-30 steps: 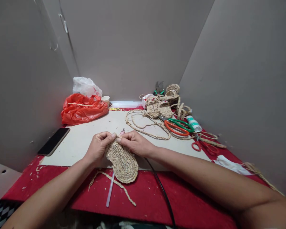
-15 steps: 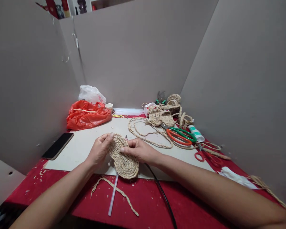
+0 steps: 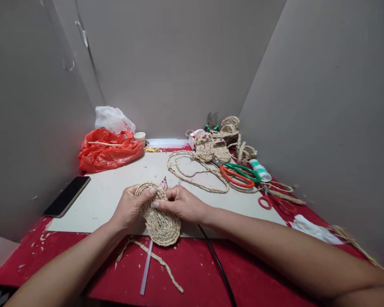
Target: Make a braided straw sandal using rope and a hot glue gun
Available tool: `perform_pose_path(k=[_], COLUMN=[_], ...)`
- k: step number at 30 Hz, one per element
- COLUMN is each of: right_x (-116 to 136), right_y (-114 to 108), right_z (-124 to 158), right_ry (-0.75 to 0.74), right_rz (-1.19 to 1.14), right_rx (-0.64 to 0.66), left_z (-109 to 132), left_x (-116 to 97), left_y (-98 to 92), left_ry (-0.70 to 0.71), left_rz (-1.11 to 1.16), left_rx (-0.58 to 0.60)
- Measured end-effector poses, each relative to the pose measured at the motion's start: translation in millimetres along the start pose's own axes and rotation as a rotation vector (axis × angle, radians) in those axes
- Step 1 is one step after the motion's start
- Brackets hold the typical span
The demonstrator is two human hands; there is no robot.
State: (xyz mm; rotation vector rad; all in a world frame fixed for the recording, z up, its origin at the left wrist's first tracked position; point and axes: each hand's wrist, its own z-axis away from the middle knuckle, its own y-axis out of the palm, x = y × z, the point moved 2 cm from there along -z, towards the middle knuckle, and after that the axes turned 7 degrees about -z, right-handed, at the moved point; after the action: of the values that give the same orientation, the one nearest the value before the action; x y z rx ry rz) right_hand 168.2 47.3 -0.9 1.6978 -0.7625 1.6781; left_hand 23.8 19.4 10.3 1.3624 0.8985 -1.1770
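Observation:
Both hands grip a sole-shaped piece of coiled straw braid (image 3: pixel 163 226), tilted over the front edge of the pale board. My left hand (image 3: pixel 130 205) pinches its upper left edge, thumb on the face. From the right, my right hand (image 3: pixel 185 204) holds the upper right edge, its thumb lying across the middle; its other fingers are mostly hidden behind. A pinkish glue gun (image 3: pixel 164 184) with a dark nozzle shows behind the sole, largely covered. A clear glue stick (image 3: pixel 146 268) sticks out below, across a loose braid strand (image 3: pixel 166 266).
Red-handled and green-handled scissors (image 3: pixel 243 174), a loop of straw braid (image 3: pixel 208 185) and small woven slippers (image 3: pixel 208 147) lie right of centre. A phone (image 3: pixel 67 197) and red plastic bag (image 3: pixel 110 151) are at left. A black cord (image 3: pixel 216 260) runs over the front edge.
My left thumb has moved further onto the sole's face, and the sole is turned a little more upright. The whole view has shifted slightly as my head moved.

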Motion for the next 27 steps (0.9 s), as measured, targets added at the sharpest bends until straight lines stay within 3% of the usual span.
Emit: perform_pose_path(k=[6,14,19,22,27], right_x=[1,2,15,20,13], right_y=[1,2,-1,-3,-2], right_z=[-1,-1,4,8,9], right_ry=[0.022,-0.083,-0.196,-0.314,-0.35], right_rz=[-0.111,-0.318,-0.185,0.053,0.335], right_rx=[-0.028,-0.222,-0.27,-0.32,-0.345], left_z=[-5,-8,-8,-6,-3], left_x=[-3,-4,-2,-3,-4], left_y=[-6.0,-12.3,-12.4,-10.9,-6.6], left_ry=[0.028,0.118,0.187,0.214,0.232], left_rz=[0.036,-0.05,-0.066,-0.12,-0.22], left_rx=[0.028,-0.038,-0.104,-0.126,-0.15])
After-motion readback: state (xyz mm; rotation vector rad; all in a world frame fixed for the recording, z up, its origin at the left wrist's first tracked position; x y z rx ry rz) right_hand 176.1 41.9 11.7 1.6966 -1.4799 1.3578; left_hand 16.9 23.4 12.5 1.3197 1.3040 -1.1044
